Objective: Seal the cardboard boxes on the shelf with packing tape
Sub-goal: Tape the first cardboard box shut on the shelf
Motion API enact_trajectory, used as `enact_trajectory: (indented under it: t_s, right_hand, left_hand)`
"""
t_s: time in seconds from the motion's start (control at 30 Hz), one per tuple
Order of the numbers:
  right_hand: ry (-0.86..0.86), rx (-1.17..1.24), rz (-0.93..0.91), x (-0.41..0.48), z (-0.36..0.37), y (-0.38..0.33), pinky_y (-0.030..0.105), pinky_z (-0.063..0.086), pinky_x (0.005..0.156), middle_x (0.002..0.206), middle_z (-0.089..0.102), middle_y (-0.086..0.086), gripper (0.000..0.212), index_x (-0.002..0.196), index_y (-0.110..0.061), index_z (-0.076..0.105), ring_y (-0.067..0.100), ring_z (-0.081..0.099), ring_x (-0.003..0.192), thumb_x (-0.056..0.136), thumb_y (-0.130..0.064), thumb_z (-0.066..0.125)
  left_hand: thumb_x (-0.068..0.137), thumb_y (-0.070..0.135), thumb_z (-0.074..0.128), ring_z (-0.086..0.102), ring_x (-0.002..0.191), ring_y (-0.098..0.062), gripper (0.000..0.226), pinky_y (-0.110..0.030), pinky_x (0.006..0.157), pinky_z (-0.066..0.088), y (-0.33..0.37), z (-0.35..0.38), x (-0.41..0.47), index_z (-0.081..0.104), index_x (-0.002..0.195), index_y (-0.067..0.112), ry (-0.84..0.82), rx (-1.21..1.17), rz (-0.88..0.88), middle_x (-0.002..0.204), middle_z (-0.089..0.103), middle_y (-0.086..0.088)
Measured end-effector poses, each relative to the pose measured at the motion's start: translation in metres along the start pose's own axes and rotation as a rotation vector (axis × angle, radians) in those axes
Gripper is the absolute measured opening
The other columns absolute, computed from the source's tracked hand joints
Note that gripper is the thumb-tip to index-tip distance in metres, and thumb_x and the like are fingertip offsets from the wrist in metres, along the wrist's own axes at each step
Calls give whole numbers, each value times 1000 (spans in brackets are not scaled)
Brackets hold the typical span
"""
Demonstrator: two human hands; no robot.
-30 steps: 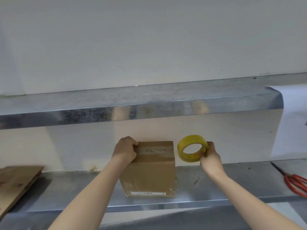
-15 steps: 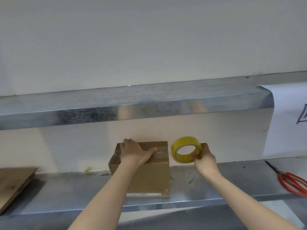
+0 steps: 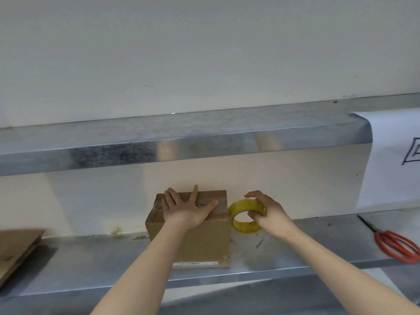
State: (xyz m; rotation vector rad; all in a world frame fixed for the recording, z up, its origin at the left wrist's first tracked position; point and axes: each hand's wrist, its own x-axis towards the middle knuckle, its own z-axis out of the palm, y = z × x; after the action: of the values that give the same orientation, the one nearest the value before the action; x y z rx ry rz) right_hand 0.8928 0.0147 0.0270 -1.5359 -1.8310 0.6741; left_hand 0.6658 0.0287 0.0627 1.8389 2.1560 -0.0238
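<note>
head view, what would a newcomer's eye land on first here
The bright yellow tape roll stands out, held upright by the right hand just right of the small cardboard box at the middle of the metal shelf. The left hand lies flat, fingers spread, on the box's top. At the shelf's far right lie red-handled scissors.

Metal shelf [image 3: 91, 264]: cardboard box [image 3: 204, 242] centre, scissors [image 3: 395, 244] right (red-handled), flat cardboard [image 3: 16, 248] left.
</note>
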Motion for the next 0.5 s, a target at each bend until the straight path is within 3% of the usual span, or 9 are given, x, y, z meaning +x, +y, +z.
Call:
enact_trajectory:
  t_s: [0.17,0.5]
  right_hand:
    - [-85,-133,-8,2,-5,1,26,43,81,105,57,2,39,123,-34,53,17,55,93,89,-17,63]
    - [-126,-42,0,1,-13,1,21,51,82,106,62,-6,43,120,-37,61,10,60,93,81,-22,74]
  left_hand:
    - [85,79,17,-27,142,-37,75,-48,117,-10,-4,-4,11,-14,146,48,-55,9,55,153,-28,-24]
    - [102,45,11,-21,145,-33,50,-44,119,-6,-16,-2,20,-6,149,47,-8,-39,120,158,-21,-15]
